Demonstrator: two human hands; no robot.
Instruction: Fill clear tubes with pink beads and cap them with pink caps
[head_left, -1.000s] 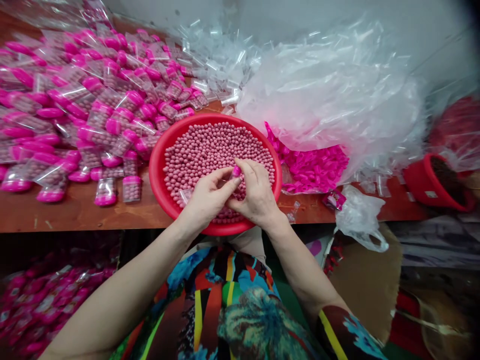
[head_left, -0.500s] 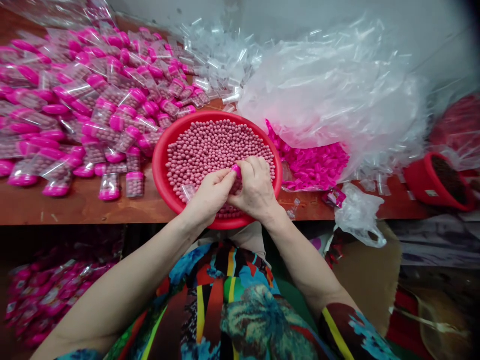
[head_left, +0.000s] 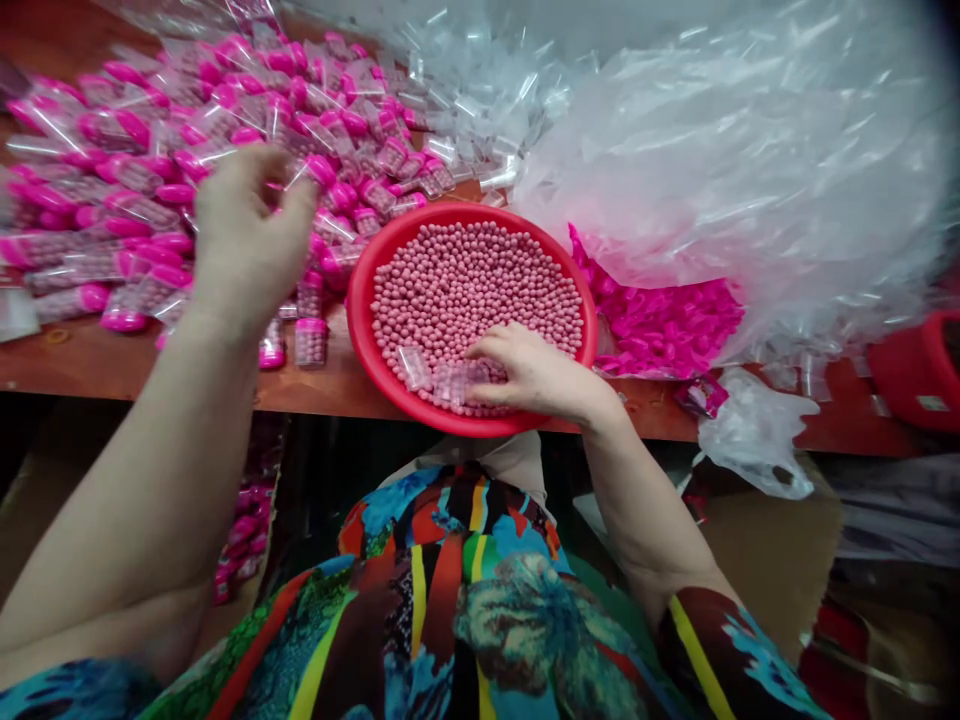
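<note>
- Pink beads [head_left: 480, 275] are filling 1 red basin [head_left: 362, 325], too many for counting; the basin is sitting at the front edge of the worktop [head_left: 337, 392].
- 2 clear containers [head_left: 413, 368] are lying on the beads, near the basin's front rim.
- 1 right hand [head_left: 529, 370] is reaching over the basin's right rim, fingers curving beside the nearer container; I cannot tell whether it is gripping it.
- 1 left hand [head_left: 251, 235] is hanging over the filled containers [head_left: 142, 205], thumb and fingers curving; blur is hiding whether it is holding anything.
- Those containers are covering the worktop's left part, overlapping beyond counting; 1 pink-capped container [head_left: 310, 342] is lying near the front edge.
- Uncounted pink pieces [head_left: 675, 325] are lying right of the basin.
- 1 small clear bag [head_left: 757, 430] is drooping over the front edge.
</note>
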